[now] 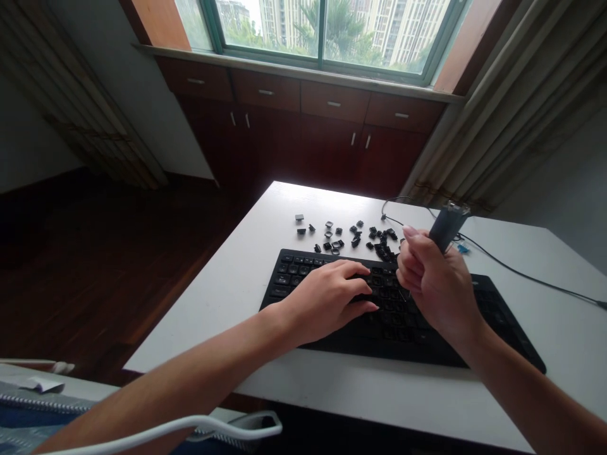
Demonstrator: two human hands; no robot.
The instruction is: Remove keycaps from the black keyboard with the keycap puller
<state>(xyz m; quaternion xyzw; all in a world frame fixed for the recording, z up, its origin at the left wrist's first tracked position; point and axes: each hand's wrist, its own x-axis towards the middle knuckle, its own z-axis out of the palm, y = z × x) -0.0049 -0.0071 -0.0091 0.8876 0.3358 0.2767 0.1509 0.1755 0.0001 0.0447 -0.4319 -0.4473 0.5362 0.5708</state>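
Note:
A black keyboard [332, 344] lies on the white table, with keycaps on its left part and bare sockets showing in its middle. My left hand [332, 291] rests over the left and middle keys, palm down, fingers apart and holding nothing. Over the right half of the keyboard, my right hand [434, 278] is closed around a dark keycap puller [448, 226]. Metal prongs show at its upper end, and thin wire seems to come out below the fist near the keys. Several loose black keycaps [328, 235] are scattered behind the keyboard, some heaped close to my right hand.
A black cable [516, 272] runs across the right of the white table [213, 297]. A small blue item [463, 249] lies behind my right hand. At the lower left are a white curved bar [227, 430] and a zipped bag [42, 401]. Cabinets [279, 139] stand under the window.

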